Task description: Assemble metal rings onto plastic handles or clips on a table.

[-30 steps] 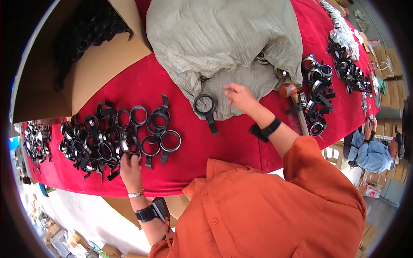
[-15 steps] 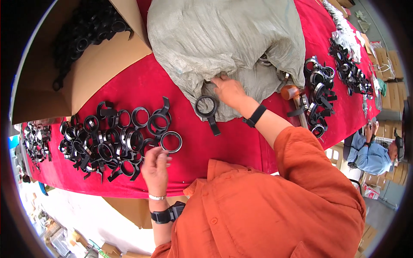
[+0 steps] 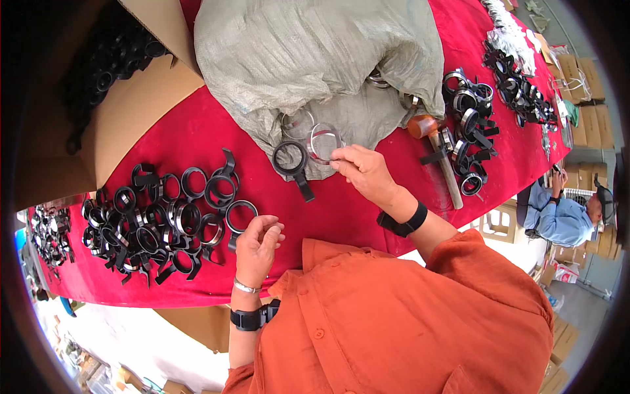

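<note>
My right hand (image 3: pixel 369 172) pinches a thin shiny metal ring (image 3: pixel 309 146) between thumb and fingers, over the edge of a grey woven sack (image 3: pixel 282 59). Another metal ring (image 3: pixel 284 125) lies on the sack just beyond it. Beside these, a black ring with a short handle (image 3: pixel 303 184) rests at the sack's near edge, its handle pointing toward me. My left hand (image 3: pixel 256 251) holds nothing, fingers loosely bent and apart. It hovers by the right end of a heap of black handled rings (image 3: pixel 149 238), several with metal bands in them.
A mallet with an orange head (image 3: pixel 422 125) lies right of the sack, beside another pile of black rings (image 3: pixel 467 121). At the far left stands a cardboard box (image 3: pixel 141 108) of black parts. All this sits on a red cloth (image 3: pixel 354 220). A person in blue (image 3: pixel 556 213) is at the right.
My right hand has drawn back from the sack with a metal ring in its fingers. The left hand has shifted slightly right. The whole view has shifted a little.
</note>
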